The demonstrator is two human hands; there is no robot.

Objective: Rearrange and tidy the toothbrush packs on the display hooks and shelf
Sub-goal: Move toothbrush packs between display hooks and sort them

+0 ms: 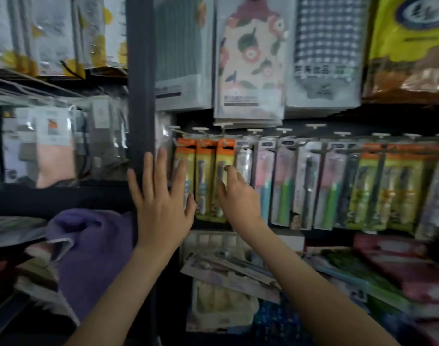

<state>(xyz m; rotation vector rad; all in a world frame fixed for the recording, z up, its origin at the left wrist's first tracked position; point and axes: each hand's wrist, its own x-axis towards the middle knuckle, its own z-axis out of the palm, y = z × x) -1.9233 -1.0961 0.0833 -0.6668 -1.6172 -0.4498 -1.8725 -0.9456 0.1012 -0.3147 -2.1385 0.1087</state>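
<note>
My left hand (161, 196) lies spread flat and empty across the leftmost of three orange toothbrush packs (205, 176) hanging upright from hooks (200, 130) straight ahead, while my right hand (238, 193) curls onto the third, its grip too blurred to tell.

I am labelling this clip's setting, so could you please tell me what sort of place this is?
Most likely a shop aisle for household goods: toothbrush packs hang in a row on display hooks, packaged cloths hang above them, and loose packs lie piled below.
</note>
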